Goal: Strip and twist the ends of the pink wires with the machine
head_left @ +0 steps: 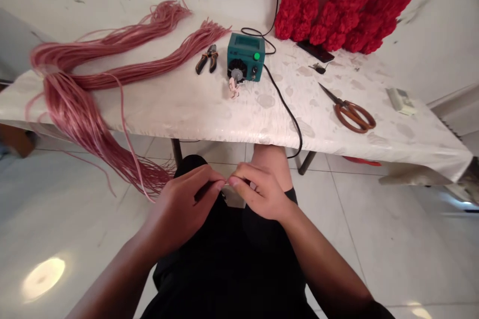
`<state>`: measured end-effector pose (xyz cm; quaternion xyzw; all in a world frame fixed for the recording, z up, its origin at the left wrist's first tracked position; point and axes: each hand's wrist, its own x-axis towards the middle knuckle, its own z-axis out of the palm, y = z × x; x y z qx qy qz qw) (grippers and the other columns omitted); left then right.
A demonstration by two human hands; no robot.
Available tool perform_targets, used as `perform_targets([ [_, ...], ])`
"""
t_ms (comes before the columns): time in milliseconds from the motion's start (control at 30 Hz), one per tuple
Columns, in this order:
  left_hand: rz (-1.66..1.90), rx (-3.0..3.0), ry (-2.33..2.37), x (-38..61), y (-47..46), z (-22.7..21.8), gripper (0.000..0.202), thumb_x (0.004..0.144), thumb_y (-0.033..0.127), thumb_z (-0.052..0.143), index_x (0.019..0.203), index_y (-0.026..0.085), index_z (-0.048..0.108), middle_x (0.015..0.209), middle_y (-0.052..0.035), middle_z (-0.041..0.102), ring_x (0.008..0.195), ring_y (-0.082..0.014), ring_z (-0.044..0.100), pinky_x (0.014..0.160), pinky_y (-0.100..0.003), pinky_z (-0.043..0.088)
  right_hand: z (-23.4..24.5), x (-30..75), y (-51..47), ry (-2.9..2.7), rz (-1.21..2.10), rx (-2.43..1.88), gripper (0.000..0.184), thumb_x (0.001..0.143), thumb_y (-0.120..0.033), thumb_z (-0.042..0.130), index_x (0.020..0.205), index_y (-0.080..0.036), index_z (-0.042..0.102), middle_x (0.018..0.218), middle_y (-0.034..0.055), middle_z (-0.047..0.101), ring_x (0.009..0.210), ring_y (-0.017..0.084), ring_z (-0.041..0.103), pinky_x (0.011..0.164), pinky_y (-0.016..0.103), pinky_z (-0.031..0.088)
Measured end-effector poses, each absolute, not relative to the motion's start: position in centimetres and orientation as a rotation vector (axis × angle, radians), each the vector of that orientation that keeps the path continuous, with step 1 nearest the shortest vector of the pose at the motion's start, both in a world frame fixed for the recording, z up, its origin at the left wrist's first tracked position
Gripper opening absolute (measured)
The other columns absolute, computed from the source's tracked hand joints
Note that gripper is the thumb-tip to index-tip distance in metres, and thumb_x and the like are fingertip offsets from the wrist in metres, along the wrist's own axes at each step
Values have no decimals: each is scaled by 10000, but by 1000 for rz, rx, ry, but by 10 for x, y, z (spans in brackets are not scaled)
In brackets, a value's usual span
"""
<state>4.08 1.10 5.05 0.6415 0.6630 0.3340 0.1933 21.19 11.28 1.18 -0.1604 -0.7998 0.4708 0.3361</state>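
Over my lap, just in front of the table edge, my left hand [192, 197] and my right hand [260, 189] meet at the fingertips. Both are closed in a pinch, thumb against forefinger. Whatever lies between the fingertips is too small to make out. Beyond them on the table stands a small green machine [245, 55] with a lit green button and a black rotary head, from which a pale pink piece [234, 88] sticks out. Long bundles of pink cord [84, 114] lie to the left, one end hanging over the table edge near my left hand.
Pliers [207, 60] lie left of the machine, and large scissors [350, 110] with brown handles lie to its right. Red flower bunches [348, 5] lean on the wall beside a dark phone [315, 52]. A black cable [286, 104] hangs over the edge of the covered table [168, 114]. A white box [401, 100] sits far right.
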Motion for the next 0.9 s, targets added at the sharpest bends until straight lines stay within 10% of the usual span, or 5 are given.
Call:
perform_targets([
  [900, 710, 1904, 1582, 44, 6, 46, 243, 1041, 255, 419, 839, 206, 546, 755, 42, 571, 656, -106, 546, 626, -277, 381, 19, 240, 97, -2192, 1198, -539, 111, 975, -242, 581, 870, -223, 612, 769, -1, 616, 705, 144, 578, 633, 298, 478],
])
